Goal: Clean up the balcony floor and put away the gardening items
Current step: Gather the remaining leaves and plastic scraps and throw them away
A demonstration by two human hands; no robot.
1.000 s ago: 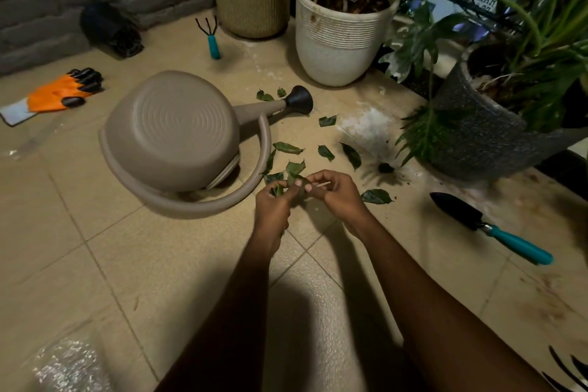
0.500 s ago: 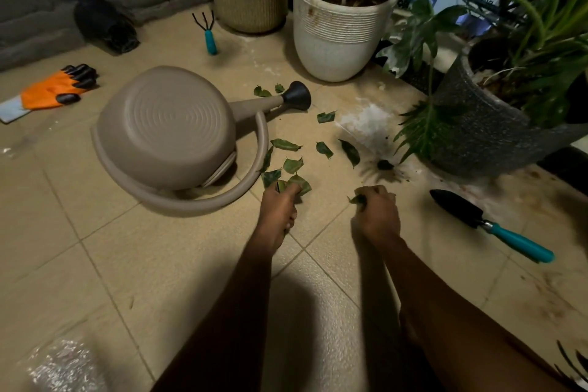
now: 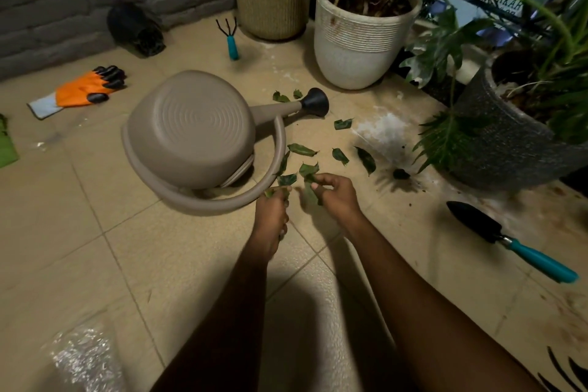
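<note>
Head cam: both hands (image 3: 273, 205) (image 3: 335, 196) fwd, low, close together, curled round leaves (image 3: 274, 191).

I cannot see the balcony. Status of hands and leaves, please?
Left hand and right hand each pinch picked leaves. Loose leaves lie beside tipped watering can. Nothing in the way.

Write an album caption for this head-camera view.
Left hand and right hand gather fallen leaves beside a toppled watering can on the balcony floor.
</note>
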